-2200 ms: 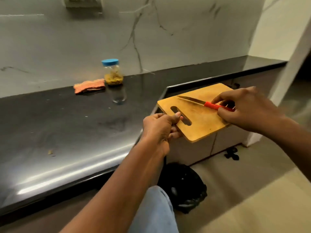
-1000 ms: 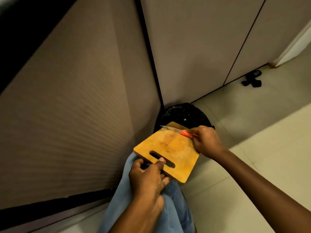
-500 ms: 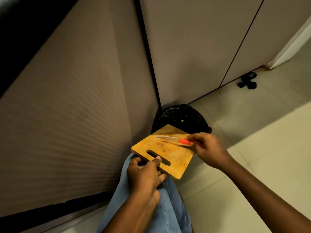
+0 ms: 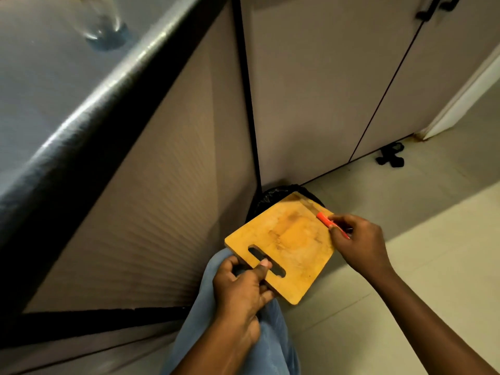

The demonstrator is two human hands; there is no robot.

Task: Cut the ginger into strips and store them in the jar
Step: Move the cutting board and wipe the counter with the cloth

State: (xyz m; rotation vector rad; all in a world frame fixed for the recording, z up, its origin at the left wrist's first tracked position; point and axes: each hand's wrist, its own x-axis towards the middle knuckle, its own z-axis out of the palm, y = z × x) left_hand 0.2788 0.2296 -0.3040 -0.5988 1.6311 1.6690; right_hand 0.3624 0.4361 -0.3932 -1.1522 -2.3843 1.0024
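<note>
A wooden cutting board (image 4: 286,239) with a slot handle is held low over a black-lined bin (image 4: 266,198) on the floor. My left hand (image 4: 240,288) grips the board at its slot end, thumb on top. My right hand (image 4: 357,239) holds a red-handled knife (image 4: 323,219), its blade lying across the board's far right corner. The board's top looks bare, with only stains. At the top left, on the dark counter (image 4: 54,85), only the blurred base of a glass jar (image 4: 104,28) shows. No ginger is visible.
Beige cabinet doors (image 4: 324,90) stand right behind the bin. A small black object (image 4: 389,156) lies on the pale floor tiles at the right. My blue-trousered knee (image 4: 243,334) is under the board.
From the counter I lowered the board and knife over the bin. In the last second the knife swept from mid-board toward the far right corner, and the counter edge came into view.
</note>
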